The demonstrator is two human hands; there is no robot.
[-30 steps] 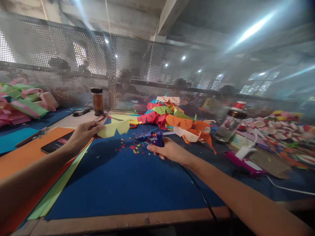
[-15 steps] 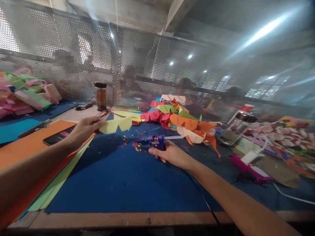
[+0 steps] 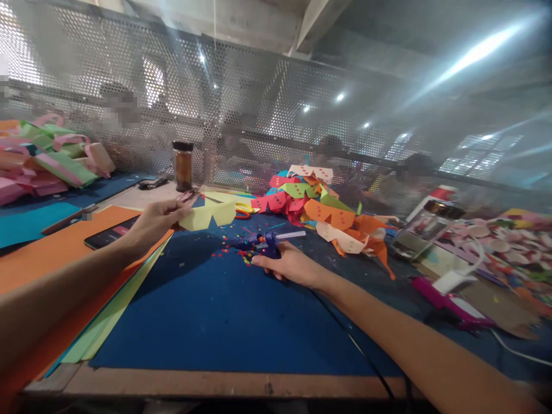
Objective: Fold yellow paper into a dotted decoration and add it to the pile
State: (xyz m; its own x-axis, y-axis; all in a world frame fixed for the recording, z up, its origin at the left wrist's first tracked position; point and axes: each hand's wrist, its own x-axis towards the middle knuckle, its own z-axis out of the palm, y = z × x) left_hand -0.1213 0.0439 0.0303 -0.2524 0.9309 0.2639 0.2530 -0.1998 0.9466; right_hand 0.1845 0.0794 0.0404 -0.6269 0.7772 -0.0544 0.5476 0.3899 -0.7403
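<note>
Pinched in my left hand (image 3: 161, 221) is a pale yellow paper cutout (image 3: 211, 217) with a V-shaped notch in its lower edge. My right hand (image 3: 291, 263) is wrapped round a blue hot glue gun (image 3: 264, 244), its nozzle aimed left and a clear glue stick (image 3: 291, 234) poking out at the back. Small coloured paper dots (image 3: 248, 257) lie scattered around and below the nozzle. Behind the cutout are scissors (image 3: 244, 210) with yellow and red-orange handles. To the right of them rises a pile of bright folded paper shapes with dots (image 3: 330, 214).
Orange sheets (image 3: 47, 253) and a phone (image 3: 107, 232) lie at the left. A brown jar (image 3: 183, 167) stands at the back by a perforated metal screen (image 3: 267, 86). Rightward are a clear bottle (image 3: 425, 233), a magenta power strip (image 3: 452, 302) and paper pieces. The glue gun's cord (image 3: 353, 339) crosses the front edge.
My right hand has brought the glue gun leftward, nearer the yellow cutout. My left hand still holds the cutout. The whole view has shifted slightly.
</note>
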